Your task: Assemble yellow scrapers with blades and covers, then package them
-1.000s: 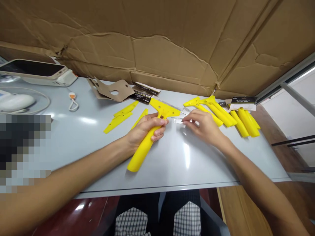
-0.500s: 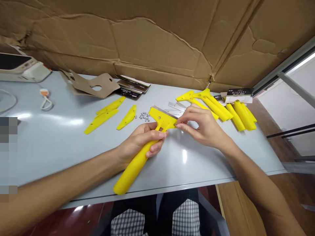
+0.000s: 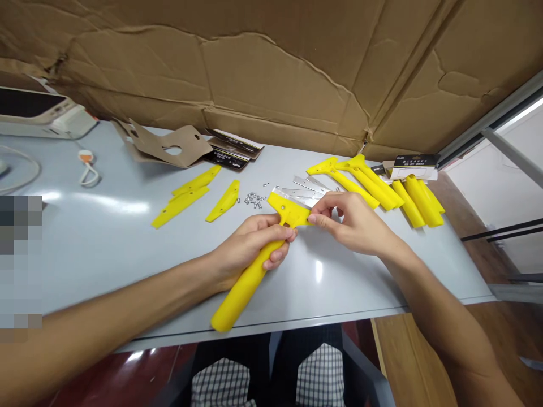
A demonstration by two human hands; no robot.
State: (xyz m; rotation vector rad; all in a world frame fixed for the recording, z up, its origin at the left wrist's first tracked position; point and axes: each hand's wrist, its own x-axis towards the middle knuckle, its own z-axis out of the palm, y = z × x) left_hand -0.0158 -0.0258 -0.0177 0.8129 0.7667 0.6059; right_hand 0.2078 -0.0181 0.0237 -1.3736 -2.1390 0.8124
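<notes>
A yellow scraper slants up from the table's front edge, a metal blade lying along its wide head. My left hand is wrapped round the scraper's neck. At the right end of that head, my right hand pinches with thumb and forefinger at a hole; the fingertips hide the small screw between them. Behind the scraper lie several loose screws and several flat metal blades. Yellow cover plates rest to the left of the screws.
More yellow scraper handles lie at the back right, beside a black and white card package. Folded brown cardboard sits at the back left, near a white device and a cord loop. A cardboard wall closes off the back.
The scraper and my left hand have shifted slightly right in view. My right hand stays pinched at the head's right end, and the screw seen there before is now covered.
</notes>
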